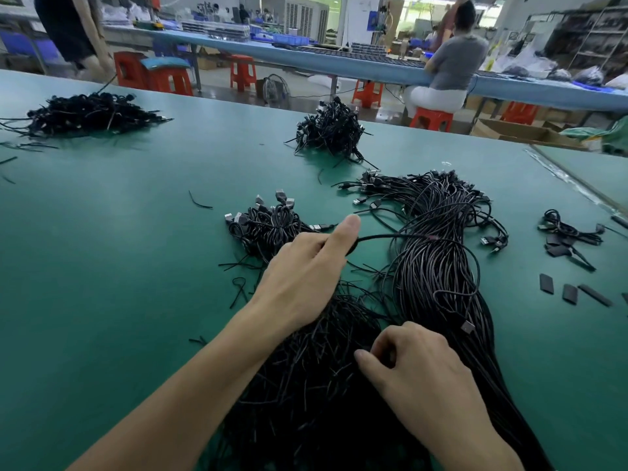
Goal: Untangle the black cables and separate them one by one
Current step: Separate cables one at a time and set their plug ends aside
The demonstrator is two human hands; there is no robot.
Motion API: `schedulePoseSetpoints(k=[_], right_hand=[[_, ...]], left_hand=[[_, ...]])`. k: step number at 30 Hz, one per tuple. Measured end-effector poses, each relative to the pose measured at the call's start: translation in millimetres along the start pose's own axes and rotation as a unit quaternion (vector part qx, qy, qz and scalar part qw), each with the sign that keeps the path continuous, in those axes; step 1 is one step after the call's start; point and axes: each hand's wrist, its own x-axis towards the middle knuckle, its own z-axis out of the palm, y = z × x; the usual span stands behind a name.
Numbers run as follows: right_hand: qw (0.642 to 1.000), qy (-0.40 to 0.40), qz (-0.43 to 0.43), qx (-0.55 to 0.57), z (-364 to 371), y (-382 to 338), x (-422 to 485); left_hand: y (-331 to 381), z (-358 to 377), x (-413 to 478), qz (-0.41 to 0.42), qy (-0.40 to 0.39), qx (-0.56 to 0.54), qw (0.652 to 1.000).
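A thick bundle of long black USB cables (438, 253) lies on the green table (102, 253), its plug ends fanned out at the far end. My left hand (306, 266) grips one black cable (390, 236) that runs right toward the bundle. Below it, my right hand (418, 365) has its fingers curled, pinching thin strands in a heap of black twist ties (306, 375) near the table's front. What exactly the fingertips hold is hard to tell.
A small pile of coiled cables (268, 226) sits just beyond my left hand. Two more piles lie at the far centre (334, 130) and far left (88, 113). A coiled cable and black tube pieces (571, 236) lie at right. A person (448, 62) sits on a stool at the far bench.
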Motion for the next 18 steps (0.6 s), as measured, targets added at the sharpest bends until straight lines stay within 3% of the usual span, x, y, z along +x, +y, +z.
schedulePoseSetpoints(k=[7, 11, 15, 18], right_hand=[[0.998, -0.006, 0.008, 0.065, -4, 3, 1], [0.983, 0.07, 0.025, 0.165, -13, 8, 5], [0.925, 0.227, 0.049, 0.3, -17, 12, 7], [0.87, 0.283, 0.073, 0.397, -10, 9, 10]], left_hand=[[-3, 6, 3, -0.048, -0.042, -0.043, 0.997], [-3, 6, 1, -0.023, -0.031, -0.047, 0.998], [4, 6, -1, 0.038, -0.002, -0.072, 0.997], [11, 13, -9, 0.087, -0.024, -0.088, 0.992]])
